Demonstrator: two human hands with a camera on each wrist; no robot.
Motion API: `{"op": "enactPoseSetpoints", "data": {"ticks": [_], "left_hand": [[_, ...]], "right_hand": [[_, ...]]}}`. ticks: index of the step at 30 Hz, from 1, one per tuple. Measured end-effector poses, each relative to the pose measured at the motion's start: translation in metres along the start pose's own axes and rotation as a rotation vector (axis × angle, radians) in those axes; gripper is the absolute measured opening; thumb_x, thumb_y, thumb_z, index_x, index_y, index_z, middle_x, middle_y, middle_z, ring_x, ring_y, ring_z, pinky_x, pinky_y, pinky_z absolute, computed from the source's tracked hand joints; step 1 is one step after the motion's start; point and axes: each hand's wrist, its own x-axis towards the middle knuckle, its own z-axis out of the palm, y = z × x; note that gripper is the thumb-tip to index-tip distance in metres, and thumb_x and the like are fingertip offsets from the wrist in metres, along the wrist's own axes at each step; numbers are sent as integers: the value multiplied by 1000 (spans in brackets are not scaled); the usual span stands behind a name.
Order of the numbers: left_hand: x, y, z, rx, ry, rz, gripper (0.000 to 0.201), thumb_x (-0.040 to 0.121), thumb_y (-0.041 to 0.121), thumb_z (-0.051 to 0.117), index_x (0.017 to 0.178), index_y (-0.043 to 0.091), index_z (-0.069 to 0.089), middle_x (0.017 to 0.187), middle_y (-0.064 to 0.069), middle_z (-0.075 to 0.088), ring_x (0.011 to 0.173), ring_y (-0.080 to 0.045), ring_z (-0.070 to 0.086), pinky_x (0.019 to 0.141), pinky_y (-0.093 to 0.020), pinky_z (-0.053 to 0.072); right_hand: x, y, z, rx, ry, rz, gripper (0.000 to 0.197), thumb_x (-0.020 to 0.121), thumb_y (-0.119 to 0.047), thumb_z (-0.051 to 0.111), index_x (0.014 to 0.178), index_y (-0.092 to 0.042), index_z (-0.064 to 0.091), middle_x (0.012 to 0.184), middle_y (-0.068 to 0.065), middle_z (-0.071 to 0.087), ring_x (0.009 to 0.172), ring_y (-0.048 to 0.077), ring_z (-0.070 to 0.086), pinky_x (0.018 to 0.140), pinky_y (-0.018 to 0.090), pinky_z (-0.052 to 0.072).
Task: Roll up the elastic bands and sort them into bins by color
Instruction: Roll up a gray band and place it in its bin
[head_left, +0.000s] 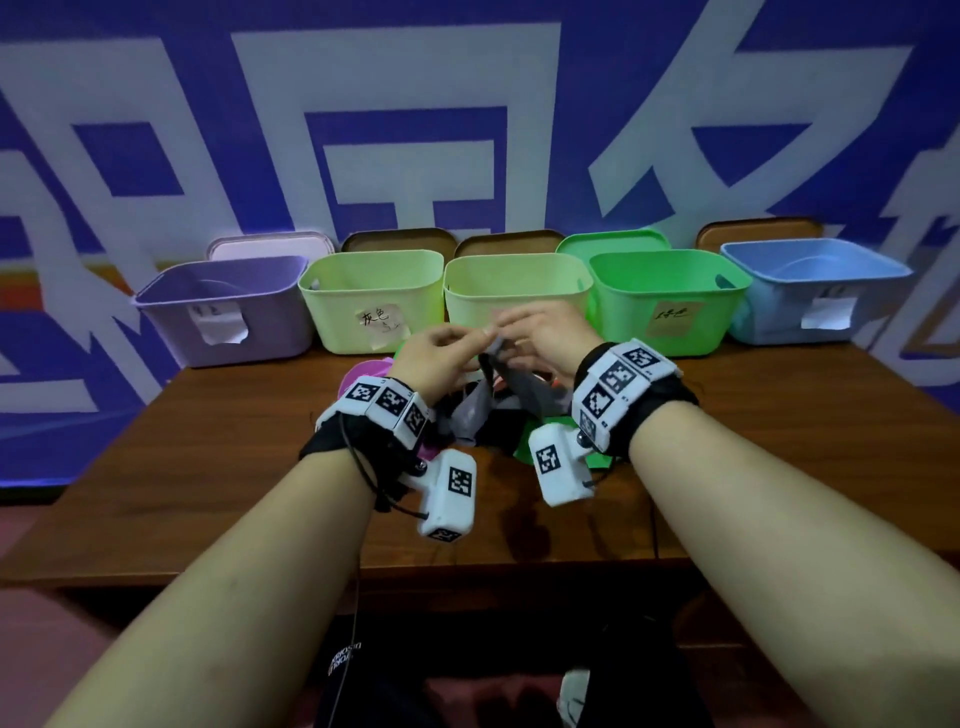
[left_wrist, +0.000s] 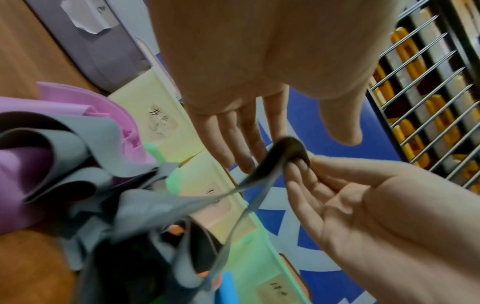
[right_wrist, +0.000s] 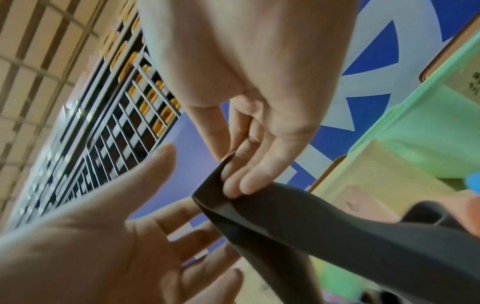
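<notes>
A grey elastic band (head_left: 498, 374) hangs from my two raised hands down to a pile of bands on the wooden table (head_left: 208, 467). My right hand (head_left: 540, 332) pinches the band's upper end; in the right wrist view its fingers (right_wrist: 241, 181) curl onto the folded grey band (right_wrist: 337, 230). My left hand (head_left: 447, 348) faces it. Seen from the left wrist, the left hand's fingers (left_wrist: 241, 133) are straight and touch the grey band (left_wrist: 145, 207) near its top, with the thumb apart. The pile holds a pink band (left_wrist: 85, 107), black and green ones.
Five bins line the table's back edge: purple (head_left: 228, 317), pale green with a handwritten label (head_left: 363, 291), a second pale green (head_left: 519, 280), bright green (head_left: 670, 291) and blue (head_left: 815, 275). Lids lean behind them against a blue and white wall.
</notes>
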Motion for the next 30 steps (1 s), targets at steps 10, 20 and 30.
{"op": "enactPoseSetpoints", "data": {"ticks": [10,20,30], "left_hand": [[-21,93,-14,1,55,271,15,94,15,56,83,13,65,75,-2,64,64,-5,61,62,-18,50],[-17,124,-9,88,129,341,11,92,17,61,85,10,67,48,14,57,46,3,49,43,-9,35],[-9,103,-6,-45,65,180,11,93,21,59,88,15,67,88,-6,65,79,-17,57,74,-30,44]], "right_hand": [[-37,-84,-1,-170,152,-403,10,89,-5,60,96,-11,65,66,-3,56,55,5,50,52,14,41],[-38,-96,-10,-103,142,-407,18,91,-9,60,74,-15,56,80,6,63,69,19,67,64,24,53],[-15,-69,-16,-126,127,-443,17,91,-23,62,74,-20,65,62,-4,57,50,11,43,40,14,32]]}}
